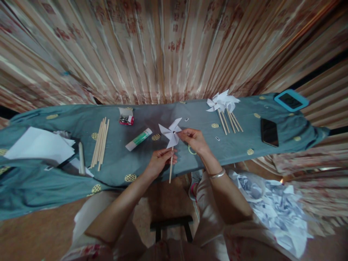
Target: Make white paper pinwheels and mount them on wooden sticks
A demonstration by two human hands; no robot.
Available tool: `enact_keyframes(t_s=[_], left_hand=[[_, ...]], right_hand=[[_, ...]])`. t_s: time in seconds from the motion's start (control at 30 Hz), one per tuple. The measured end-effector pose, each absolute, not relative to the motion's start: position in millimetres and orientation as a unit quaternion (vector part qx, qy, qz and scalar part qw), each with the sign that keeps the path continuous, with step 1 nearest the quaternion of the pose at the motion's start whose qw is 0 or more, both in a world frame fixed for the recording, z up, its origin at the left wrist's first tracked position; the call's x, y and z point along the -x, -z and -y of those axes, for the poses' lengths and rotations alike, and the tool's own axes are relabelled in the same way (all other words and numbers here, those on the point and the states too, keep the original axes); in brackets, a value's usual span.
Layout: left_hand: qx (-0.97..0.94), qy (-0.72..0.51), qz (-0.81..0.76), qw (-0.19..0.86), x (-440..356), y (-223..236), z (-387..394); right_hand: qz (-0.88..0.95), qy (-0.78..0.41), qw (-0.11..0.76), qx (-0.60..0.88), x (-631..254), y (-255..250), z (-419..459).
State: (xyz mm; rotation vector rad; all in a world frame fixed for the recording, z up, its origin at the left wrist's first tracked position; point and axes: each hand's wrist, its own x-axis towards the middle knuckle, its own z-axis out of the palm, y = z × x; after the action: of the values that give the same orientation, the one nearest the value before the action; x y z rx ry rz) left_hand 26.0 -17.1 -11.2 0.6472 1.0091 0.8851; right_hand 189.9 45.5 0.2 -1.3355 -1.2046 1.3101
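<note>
White paper pinwheel (pixel 170 133) at the middle of the frame, over the blue-grey cloth (pixel 114 159). Wooden stick (pixel 171 165) pinched tight in left hand (pixel 160 161), just below. Right hand (pixel 195 140) closed on the pinwheel's middle. Glue stick (pixel 139 139) near, to the left. More finished pinwheels (pixel 223 102) at upper right.
</note>
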Motion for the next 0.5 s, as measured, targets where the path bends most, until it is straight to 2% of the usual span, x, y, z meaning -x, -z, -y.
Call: enact_keyframes(t_s=[0.5], left_hand=[[-0.284, -0.433, -0.462, 0.72, -26.7, 8.4, 13.6]], right_hand=[[0.522, -0.529, 0.409, 0.53, -186.6, -0.2, -38.3]])
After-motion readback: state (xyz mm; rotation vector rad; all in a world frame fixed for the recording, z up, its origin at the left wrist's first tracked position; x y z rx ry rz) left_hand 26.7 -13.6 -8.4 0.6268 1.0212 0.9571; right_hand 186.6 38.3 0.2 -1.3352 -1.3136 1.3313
